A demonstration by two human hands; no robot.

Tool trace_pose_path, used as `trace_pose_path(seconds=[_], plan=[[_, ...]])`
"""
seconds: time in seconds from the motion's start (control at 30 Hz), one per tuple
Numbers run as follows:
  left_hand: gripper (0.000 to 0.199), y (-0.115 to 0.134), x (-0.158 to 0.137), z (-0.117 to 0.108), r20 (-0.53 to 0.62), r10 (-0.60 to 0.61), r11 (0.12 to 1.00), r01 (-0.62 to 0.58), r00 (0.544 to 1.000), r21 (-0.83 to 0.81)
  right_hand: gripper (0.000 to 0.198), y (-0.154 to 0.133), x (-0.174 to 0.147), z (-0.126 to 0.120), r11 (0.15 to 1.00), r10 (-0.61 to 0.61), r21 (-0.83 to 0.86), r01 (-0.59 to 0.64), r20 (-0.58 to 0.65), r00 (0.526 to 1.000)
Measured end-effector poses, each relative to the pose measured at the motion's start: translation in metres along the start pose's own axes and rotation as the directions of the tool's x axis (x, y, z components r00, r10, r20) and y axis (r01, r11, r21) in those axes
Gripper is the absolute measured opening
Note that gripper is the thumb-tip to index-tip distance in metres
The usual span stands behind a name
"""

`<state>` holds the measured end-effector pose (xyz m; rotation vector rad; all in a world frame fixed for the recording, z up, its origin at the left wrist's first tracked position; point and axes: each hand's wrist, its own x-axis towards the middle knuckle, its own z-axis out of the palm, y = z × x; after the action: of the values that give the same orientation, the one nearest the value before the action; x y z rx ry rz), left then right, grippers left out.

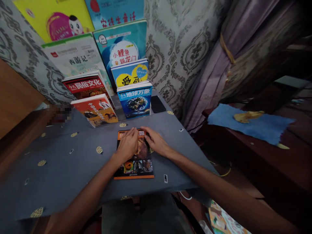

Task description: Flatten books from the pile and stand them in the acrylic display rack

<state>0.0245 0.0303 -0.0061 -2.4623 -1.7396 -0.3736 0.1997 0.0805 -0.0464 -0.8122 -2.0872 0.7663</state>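
A thin book (143, 155) with a dark cover and orange bands lies closed on the grey tablecloth in front of me. Its lower half shows a row of small pictures. My left hand (128, 144) rests across the book's upper left part, fingers stretched out and pointing away from me. At the top right corner, my right hand (156, 139) touches the book's edge, with its fingers extended and its thumb apart from them. Both hands partly cover the title and the main picture. The fingertips of the two hands nearly meet near the top edge.
Upright books stand in rows behind, including a blue globe-cover book (136, 103) and an orange book (98, 112). A black phone (158, 104) lies beside them. To the right are a purple curtain (214, 74) and a blue cloth (226, 125) on a dark red surface.
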Motion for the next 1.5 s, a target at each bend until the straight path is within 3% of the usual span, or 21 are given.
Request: trace_pose_path(seconds=[0.17,0.37,0.6,1.03,1.23,1.5], plan=[[0.032,0.003,0.007,0.012,-0.03,0.123,0.986,-0.126,0.992,-0.106,0.051,0.011,0.008,0.001,0.972,0.097,0.224,-0.074,-0.092,0.991],[0.041,-0.002,0.006,0.018,-0.073,0.149,0.98,-0.157,0.986,-0.119,0.051,0.004,0.004,-0.012,0.996,0.091,0.001,-0.092,-0.098,0.991],[0.034,-0.001,0.007,0.013,-0.031,0.173,0.98,-0.175,0.984,-0.092,0.052,-0.003,0.004,-0.012,0.973,0.085,-0.211,-0.095,-0.057,0.995],[0.023,0.002,0.014,0.007,-0.025,0.162,0.979,-0.164,0.986,-0.123,0.047,0.002,0.006,-0.013,0.979,0.101,-0.174,-0.109,-0.053,0.994],[0.037,-0.006,0.009,0.014,-0.025,0.18,0.967,-0.182,0.983,-0.179,0.05,-0.002,0.006,-0.013,0.975,0.107,-0.189,-0.116,-0.055,0.993],[0.045,-0.011,-0.001,0.002,0.096,0.248,0.962,-0.234,0.964,-0.14,0.048,-0.009,0.007,-0.014,0.939,0.112,-0.328,-0.106,-0.001,0.994]])
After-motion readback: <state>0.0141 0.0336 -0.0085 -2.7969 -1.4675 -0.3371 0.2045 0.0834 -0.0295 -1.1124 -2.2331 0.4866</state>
